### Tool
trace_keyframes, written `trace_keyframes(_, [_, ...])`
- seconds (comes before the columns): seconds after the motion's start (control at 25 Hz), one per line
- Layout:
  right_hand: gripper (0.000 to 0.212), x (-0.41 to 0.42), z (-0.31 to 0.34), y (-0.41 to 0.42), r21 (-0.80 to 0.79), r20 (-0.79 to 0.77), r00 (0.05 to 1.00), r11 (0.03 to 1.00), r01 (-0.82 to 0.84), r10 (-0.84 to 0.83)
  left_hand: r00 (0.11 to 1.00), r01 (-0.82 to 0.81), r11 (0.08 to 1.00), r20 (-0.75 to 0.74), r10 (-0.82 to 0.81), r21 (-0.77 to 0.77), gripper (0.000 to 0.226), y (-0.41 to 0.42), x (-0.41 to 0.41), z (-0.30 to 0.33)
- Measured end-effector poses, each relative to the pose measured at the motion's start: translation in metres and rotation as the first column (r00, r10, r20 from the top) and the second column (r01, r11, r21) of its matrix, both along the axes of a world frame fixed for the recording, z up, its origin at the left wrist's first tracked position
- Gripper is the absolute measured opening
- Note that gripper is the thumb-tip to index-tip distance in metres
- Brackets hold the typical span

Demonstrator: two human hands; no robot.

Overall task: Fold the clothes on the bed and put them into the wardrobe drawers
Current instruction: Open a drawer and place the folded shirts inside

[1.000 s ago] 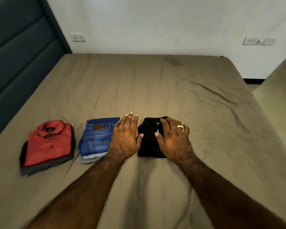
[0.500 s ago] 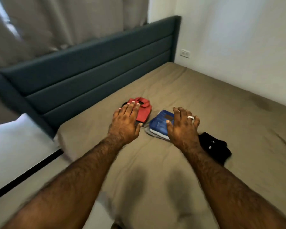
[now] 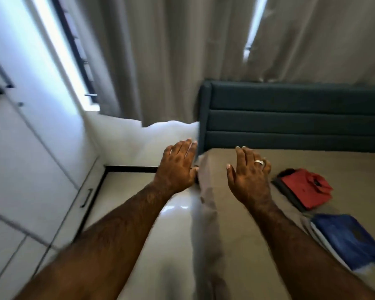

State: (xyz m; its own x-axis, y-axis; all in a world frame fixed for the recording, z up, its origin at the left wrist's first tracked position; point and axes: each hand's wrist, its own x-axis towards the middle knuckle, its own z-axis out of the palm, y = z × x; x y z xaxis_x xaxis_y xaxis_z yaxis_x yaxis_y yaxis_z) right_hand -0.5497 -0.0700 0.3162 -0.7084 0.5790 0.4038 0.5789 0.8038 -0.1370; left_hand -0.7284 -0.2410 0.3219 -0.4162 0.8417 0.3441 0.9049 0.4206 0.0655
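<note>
Head view, frame tilted and motion-blurred.

Curtains fill the upper centre and upper right, pale grey, hanging in folds. I see a bright strip of window running diagonally at upper left.

Wardrobe takes the left edge: white panels, with a dark handle on one lower front at left of centre. I cannot tell whether any drawer is open.

Bed occupies the lower right, covered in a tan sheet; its dark teal headboard runs across the right half at mid-height. Glossy pale floor lies between wardrobe and bed, lower centre.

Both forearms reach up from the bottom edge. Left hand at centre, over the gap beside the bed's corner: fingers straight and together, released, grasping nothing. Right hand just right of centre, over the sheet: fingers extended, released, grasping nothing; a ring on one finger.

Task items: folded blue jeans lie on the bed at lower right, over a paler folded layer. Folded red shirt lies on the bed at right, mid-height, on top of a dark folded garment. Jeans and shirt are near each other, not touching, and both are apart from the hands.
</note>
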Motion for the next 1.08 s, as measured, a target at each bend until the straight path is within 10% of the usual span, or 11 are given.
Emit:
trace_keyframes(0.48, [0.062,-0.280,-0.009,-0.396,-0.011,0.004,0.628,0.628,-0.778,0.778,0.686,-0.726,0.686,-0.012,0.727,0.039,0.079,-0.463,-0.091,-0.026])
trace_keyframes(0.84, [0.061,-0.305,-0.069,-0.683,-0.096,0.096,-0.077,-0.067,-0.993,0.992,-0.052,-0.996,-0.048,0.051,0.997,-0.072,0.079,-0.670,0.031,-0.093])
trace_keyframes(1.08, [0.060,-0.289,-0.169,-0.785,-0.160,0.166,-0.319,-0.294,-0.942,0.933,-0.204,-0.963,-0.172,0.142,0.969,-0.205,0.080,-0.727,0.066,-0.184])
